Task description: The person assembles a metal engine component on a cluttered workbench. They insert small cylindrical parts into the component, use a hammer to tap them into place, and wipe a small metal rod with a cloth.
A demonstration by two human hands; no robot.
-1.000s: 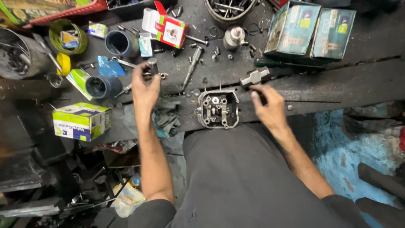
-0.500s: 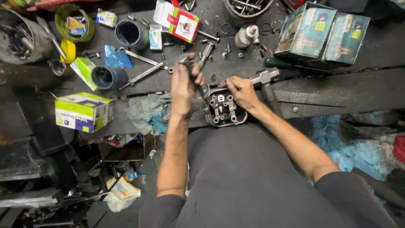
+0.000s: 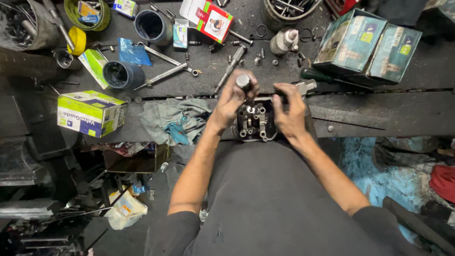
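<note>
Cluttered floor below the worktop edge, blue patch to the right. Cylinder head (image 3: 256, 122) sits at the dark, grimy worktop (image 3: 379, 111) edge, right under the fingers. Left hand (image 3: 232, 100) fingers pinch a small metal cylinder (image 3: 243, 81) above it; right hand (image 3: 289, 113) fingers curl on the head's right side (grip unclear). Rag (image 3: 173, 119) left of the fingers. Beyond them: screwdriver (image 3: 231, 66), two teal boxes (image 3: 367, 45).

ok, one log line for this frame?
left hand: grips small cylinder | right hand: on cylinder head | rag beside
</note>
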